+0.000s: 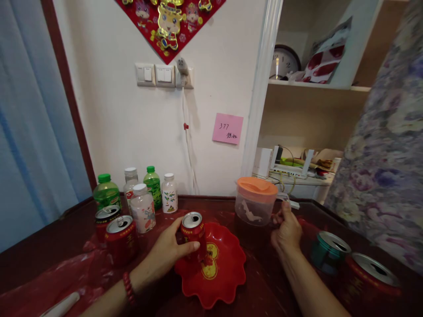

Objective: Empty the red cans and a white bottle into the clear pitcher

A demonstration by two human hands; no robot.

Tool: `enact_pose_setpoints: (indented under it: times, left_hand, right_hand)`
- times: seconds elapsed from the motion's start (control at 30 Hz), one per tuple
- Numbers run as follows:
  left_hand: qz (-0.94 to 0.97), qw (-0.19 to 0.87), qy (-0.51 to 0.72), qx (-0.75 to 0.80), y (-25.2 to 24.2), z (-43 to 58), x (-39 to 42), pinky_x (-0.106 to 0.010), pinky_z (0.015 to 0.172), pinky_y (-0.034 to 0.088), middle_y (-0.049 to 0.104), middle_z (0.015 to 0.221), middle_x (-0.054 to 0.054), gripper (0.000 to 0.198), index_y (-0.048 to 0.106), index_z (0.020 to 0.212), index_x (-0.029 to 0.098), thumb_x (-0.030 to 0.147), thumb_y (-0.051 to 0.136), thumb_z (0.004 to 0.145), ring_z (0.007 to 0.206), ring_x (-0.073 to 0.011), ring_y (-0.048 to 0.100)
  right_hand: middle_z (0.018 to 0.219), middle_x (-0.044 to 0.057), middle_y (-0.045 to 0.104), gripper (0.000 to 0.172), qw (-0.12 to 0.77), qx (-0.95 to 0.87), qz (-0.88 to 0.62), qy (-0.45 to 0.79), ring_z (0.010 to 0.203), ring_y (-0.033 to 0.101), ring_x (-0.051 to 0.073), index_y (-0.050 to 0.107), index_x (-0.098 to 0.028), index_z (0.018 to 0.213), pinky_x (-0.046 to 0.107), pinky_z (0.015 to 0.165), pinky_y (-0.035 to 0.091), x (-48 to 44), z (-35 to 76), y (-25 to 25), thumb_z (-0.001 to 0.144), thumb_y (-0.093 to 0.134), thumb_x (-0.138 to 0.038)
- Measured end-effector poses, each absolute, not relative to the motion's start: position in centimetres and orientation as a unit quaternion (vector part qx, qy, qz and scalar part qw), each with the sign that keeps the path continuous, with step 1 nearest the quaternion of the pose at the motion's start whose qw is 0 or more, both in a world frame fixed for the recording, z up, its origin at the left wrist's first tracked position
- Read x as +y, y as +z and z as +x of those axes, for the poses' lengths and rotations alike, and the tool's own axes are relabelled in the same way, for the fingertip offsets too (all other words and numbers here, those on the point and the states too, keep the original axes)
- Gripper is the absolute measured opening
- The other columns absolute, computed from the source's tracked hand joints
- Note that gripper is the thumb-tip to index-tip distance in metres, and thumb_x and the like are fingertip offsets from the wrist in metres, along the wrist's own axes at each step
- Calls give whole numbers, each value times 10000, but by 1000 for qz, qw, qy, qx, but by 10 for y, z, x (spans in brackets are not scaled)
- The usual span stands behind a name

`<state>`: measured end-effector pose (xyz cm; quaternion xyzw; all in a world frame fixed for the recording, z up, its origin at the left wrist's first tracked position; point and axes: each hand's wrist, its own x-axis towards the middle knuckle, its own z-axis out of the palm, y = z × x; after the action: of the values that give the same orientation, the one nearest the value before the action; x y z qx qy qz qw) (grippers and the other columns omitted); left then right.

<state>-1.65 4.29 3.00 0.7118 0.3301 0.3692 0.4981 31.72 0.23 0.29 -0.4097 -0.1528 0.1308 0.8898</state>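
Note:
My left hand (170, 253) grips a red drink can (192, 233) that stands upright in a red scalloped plastic dish (218, 275) at the middle of the dark red table. My right hand (287, 232) is closed on the handle of a clear plastic pitcher with an orange lid (256, 200), which stands just behind the dish. A red bead bracelet sits on my left wrist.
Two red cans (120, 237) and several small bottles (142, 198) stand at the left back. A teal can (328, 251) and a red can (372, 275) lie at the right. A person in floral cloth (386, 145) stands at the right edge. A white object (61, 306) lies front left.

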Motion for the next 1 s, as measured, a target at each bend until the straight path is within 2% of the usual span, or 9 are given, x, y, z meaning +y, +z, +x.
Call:
enact_pose_setpoints:
  times: [0.17,0.33,0.4,0.67,0.8,0.9,1.0]
  left_hand:
    - [734,489,353,313,35,-10,26,-469,1137,427,628,1416,-114,718,551,1342,206,371,839,704,1302,-347,580]
    - [759,472,337,295,32,-7,18,-434,1098,444,661,1355,-94,636,560,1311,214,342,808,740,1254,-322,598]
    - [768,454,330,308,30,-7,18,-439,1086,441,671,1331,-96,650,551,1305,219,356,815,727,1235,-326,600]
    - [783,384,282,400,32,-8,13,-490,1024,428,667,1310,-102,709,536,1323,245,467,803,705,1202,-382,570]
    - [786,364,275,418,32,-8,9,-485,1013,418,655,1321,-87,712,533,1345,259,453,801,715,1203,-379,550]
    - [785,353,285,422,30,-8,8,-477,1017,408,643,1337,-82,716,535,1346,257,461,806,716,1198,-371,544]
    - [785,353,284,424,29,-8,7,-475,1011,411,636,1348,-86,723,533,1354,249,459,808,719,1192,-370,544]
  right_hand:
    - [560,-100,382,472,897,-151,-400,111,442,359,63,448,-173,640,160,422,330,-2,317,18,925,776,-358]
    - [516,-103,388,619,888,-177,-409,112,440,335,58,472,-182,600,178,413,369,-13,317,36,579,956,-569]
    - [512,-97,400,629,883,-187,-414,118,444,340,62,505,-179,607,181,408,382,-18,316,44,508,974,-586]
    - [507,-89,384,646,857,-239,-423,172,452,335,54,514,-168,583,137,381,341,-37,301,80,425,1008,-552]
    - [522,-73,412,652,836,-269,-435,200,458,367,63,533,-165,588,137,372,334,-44,290,92,381,1021,-544]
    - [507,-78,370,667,816,-301,-448,207,444,340,58,510,-168,562,135,360,304,-47,285,94,398,1015,-572]
    - [512,-64,400,651,794,-330,-472,195,435,361,70,569,-158,610,146,354,295,-48,286,91,433,995,-617]
